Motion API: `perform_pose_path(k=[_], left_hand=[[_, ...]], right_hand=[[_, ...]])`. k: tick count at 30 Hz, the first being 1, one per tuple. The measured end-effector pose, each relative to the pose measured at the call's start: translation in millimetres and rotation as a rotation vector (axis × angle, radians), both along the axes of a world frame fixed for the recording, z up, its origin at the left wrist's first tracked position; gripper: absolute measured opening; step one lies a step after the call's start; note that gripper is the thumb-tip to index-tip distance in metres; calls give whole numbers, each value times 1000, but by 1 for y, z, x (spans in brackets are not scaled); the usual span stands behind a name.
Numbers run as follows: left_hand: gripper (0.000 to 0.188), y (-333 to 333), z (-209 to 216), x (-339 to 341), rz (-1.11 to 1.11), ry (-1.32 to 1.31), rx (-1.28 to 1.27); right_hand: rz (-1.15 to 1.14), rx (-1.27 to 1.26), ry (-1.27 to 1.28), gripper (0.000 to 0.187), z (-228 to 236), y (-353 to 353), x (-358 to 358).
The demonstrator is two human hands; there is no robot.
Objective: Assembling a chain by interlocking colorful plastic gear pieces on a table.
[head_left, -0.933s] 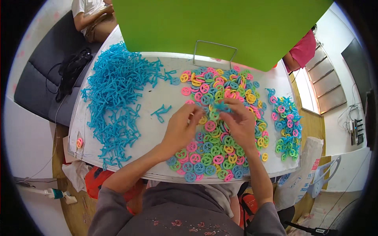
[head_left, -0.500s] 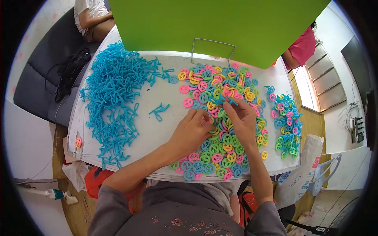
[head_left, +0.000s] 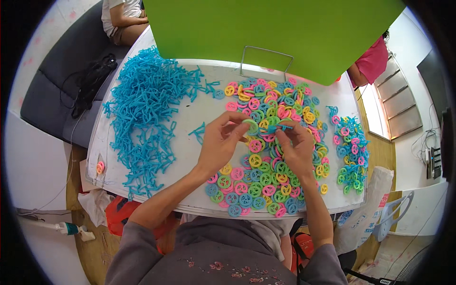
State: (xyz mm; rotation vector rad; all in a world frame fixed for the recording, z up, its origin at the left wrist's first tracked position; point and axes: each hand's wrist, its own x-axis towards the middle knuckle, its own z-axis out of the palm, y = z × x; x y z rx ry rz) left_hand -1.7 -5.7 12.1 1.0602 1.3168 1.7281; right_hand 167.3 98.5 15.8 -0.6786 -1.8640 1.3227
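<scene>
My left hand (head_left: pixel 218 142) pinches a small green plastic wheel (head_left: pixel 251 125) between thumb and fingertips. Close to its right, my right hand (head_left: pixel 299 149) grips a small blue plastic frame piece (head_left: pixel 285 127), its fingers closed around one end. The wheel is beside the frame's left end; whether they touch I cannot tell. Beneath both hands spreads a pile of spoked wheels (head_left: pixel 255 160) in pink, yellow, green and blue. A few loose blue frame pieces (head_left: pixel 197 131) lie left of my left hand.
A large heap of blue frames (head_left: pixel 145 90) covers the table's left side. Blue frames with wheels (head_left: pixel 351 149) are piled at the right edge. Beyond the wheels stand a wire stand (head_left: pixel 266 59) and a green panel (head_left: pixel 275 33). Two other people sit at the far corners.
My left hand has risen from the wheel pile and now brings a green wheel up beside the blue frame. My right hand keeps hold of the frame. The view has shifted slightly.
</scene>
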Motion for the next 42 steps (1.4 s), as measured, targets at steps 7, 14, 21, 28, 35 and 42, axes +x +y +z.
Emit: perform_pose_path(k=[7, 14, 21, 28, 35, 42], left_hand=[[19, 0, 1, 4, -83, -172, -93], [8, -5, -5, 6, -36, -218, -91], [4, -4, -7, 6, 0, -235, -107], [4, -2, -7, 9, 14, -128, -73], [9, -4, 4, 11, 11, -164, -79], [10, -5, 1, 8, 19, -166, -45]], right_hand=[[15, -35, -46, 19, -4, -8, -6], [-3, 30, -183, 17, -10, -15, -11], [38, -156, -37, 11, -4, -22, -16], [34, -201, -104, 12, -7, -20, -16], [40, -497, 109, 17, -6, -26, -20], [62, -346, -40, 18, 3, -17, -14]])
